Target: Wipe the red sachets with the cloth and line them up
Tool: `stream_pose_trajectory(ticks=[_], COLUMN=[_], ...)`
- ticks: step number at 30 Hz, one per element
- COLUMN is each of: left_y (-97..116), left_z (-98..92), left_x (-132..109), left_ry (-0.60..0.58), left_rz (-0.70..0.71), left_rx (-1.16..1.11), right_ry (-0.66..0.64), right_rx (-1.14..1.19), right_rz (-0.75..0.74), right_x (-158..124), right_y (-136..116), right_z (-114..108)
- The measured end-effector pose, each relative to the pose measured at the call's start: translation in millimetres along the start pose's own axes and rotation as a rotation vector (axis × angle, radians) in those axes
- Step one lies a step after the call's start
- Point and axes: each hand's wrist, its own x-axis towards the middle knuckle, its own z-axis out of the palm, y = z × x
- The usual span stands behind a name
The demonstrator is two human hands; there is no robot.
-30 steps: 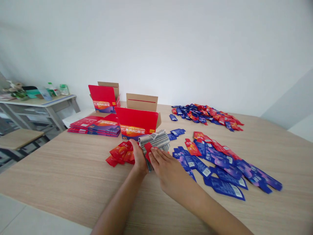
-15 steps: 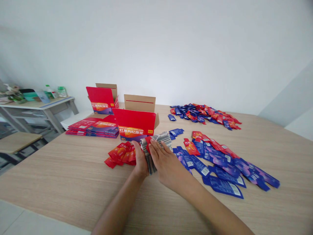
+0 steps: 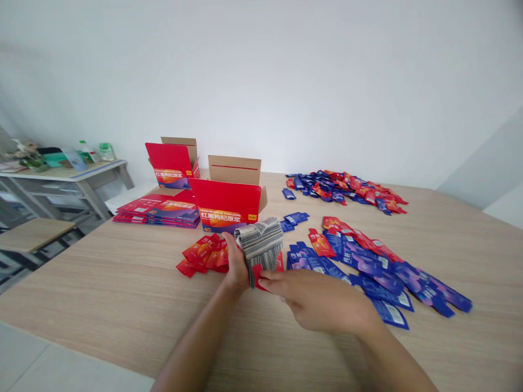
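Observation:
My left hand (image 3: 238, 267) is wrapped round the left side of a grey-and-white striped cloth bundle (image 3: 261, 242), gathered at its top like a pouch. My right hand (image 3: 298, 294) is at the bundle's lower front, fingers closed on a small red packet (image 3: 257, 275). More red shows at the bundle's right edge, partly hidden. Just left of my left hand lie several red sachets (image 3: 204, 255). Behind the bundle stands a red and purple carton (image 3: 226, 204) with its flaps up.
Flat red-purple cartons (image 3: 159, 209) are stacked at left, before a second raised carton (image 3: 169, 163). Blue packets (image 3: 363, 258) and red ones spread at right. A mixed heap (image 3: 347, 188) lies near the wall. Beyond the table's left edge are a stool (image 3: 35, 235) and a desk (image 3: 61, 173).
My right hand has slid down from the top of the striped bundle to its lower front. The red piece under those fingers has moved down too. My left hand keeps its hold.

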Motion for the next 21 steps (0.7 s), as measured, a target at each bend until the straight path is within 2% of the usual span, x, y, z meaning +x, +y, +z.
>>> stream_pose_trajectory(ticks=[2,5,7,10,12,16,21], left_y=[0,1,2,2,2,5,8], left_z=[0.4,1.0,0.1,-3.0,-4.9,-5.7,-8.5], left_x=[-1,-3,-4,-5,-5,-6,-6], left_ry=[0.008,0.014,0.010,0.015,0.016,0.016,-0.009], left_rz=[0.010,0.022,-0.002,-0.073,-0.099,-0.155,-0.299], left_rx=[-0.008,-0.028,-0.019,0.020,0.050,0.108,0.116], right_ry=[-0.007,0.108,0.281,0.660,0.799,0.862,0.900], right_rx=[0.173,0.469,0.713,1.135,1.307,1.427,1.400], right_rz=[-0.032,-0.018,0.070,0.198,0.216,0.180,0.182], right_x=[-11,-20,-15,7,22,36,36], right_y=[5,21,36,59,73,94,105], right_z=[-16,-37,-41,-32,-23,-13,-9])
